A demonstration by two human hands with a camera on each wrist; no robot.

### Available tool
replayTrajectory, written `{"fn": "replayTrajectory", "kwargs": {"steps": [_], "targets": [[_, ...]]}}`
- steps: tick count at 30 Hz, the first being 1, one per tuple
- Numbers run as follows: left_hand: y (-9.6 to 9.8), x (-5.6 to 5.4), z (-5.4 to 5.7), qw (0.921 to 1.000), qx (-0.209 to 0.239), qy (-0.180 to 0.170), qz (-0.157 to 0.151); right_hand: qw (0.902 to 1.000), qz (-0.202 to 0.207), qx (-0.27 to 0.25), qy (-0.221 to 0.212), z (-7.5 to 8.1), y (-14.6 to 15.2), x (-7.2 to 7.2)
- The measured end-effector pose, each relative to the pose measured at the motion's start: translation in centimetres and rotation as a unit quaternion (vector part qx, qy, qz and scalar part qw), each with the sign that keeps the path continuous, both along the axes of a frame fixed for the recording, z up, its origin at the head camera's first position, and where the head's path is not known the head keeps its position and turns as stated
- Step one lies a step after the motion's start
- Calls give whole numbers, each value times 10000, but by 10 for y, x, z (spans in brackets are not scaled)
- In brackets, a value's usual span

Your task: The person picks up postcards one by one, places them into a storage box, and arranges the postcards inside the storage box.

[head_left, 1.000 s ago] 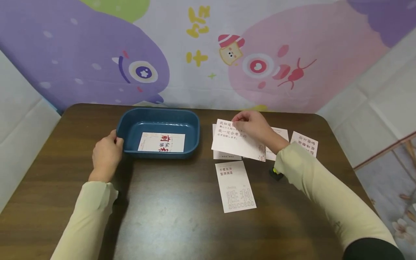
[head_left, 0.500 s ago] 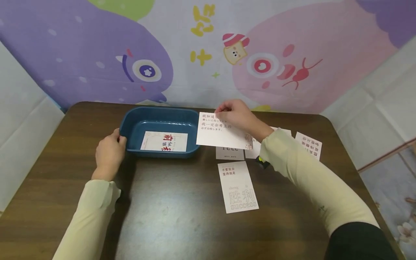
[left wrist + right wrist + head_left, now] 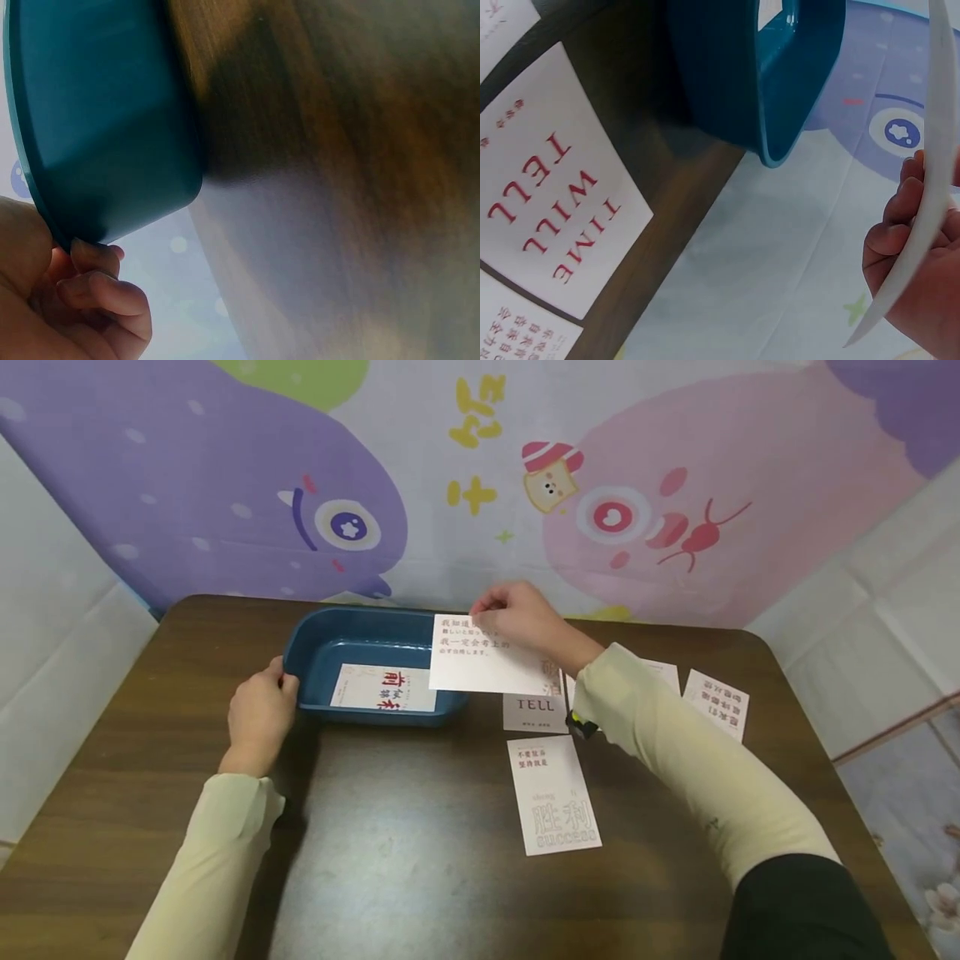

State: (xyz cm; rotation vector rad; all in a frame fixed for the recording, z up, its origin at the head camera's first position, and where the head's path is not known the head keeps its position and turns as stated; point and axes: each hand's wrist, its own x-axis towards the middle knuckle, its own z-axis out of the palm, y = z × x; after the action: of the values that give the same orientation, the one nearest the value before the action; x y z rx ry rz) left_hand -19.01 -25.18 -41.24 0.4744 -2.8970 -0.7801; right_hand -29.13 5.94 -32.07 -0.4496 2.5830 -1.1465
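My left hand [image 3: 260, 714] pinches the left rim of a dark teal plastic tray [image 3: 382, 717]; the left wrist view shows curled fingers [image 3: 112, 296] at its corner. Inside the tray lies a white card [image 3: 360, 687] with red and dark characters. My right hand [image 3: 517, 618] pinches a white printed postcard [image 3: 487, 672] by its far edge, holding it raised over the tray's right end. From the right wrist, this postcard [image 3: 930, 165] appears nearly edge-on and slightly bowed. Below it on the table is a card reading TELL [image 3: 534, 714], partly hidden.
A card with outlined characters [image 3: 555, 797] lies nearer the front of the brown wooden table [image 3: 390, 843]. Farther right, another card [image 3: 716, 703] lies at an angle, and one more [image 3: 660, 672] is partly covered by the right arm. A cartoon-printed cloth [image 3: 450, 560] hangs behind.
The right hand has carried the postcard leftward from above the other cards to the tray's right end, uncovering more of the TELL card. My left hand keeps its grip on the tray.
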Motion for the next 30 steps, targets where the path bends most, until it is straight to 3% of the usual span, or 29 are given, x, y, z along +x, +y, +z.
{"fn": "replayTrajectory", "kwargs": {"steps": [22, 30], "targets": [[0, -1, -1, 10000, 20, -19, 63, 9995, 285, -107, 109, -1, -40, -10], [-1, -1, -2, 9999, 22, 118, 39, 9993, 340, -30, 179, -1, -53, -12]]}}
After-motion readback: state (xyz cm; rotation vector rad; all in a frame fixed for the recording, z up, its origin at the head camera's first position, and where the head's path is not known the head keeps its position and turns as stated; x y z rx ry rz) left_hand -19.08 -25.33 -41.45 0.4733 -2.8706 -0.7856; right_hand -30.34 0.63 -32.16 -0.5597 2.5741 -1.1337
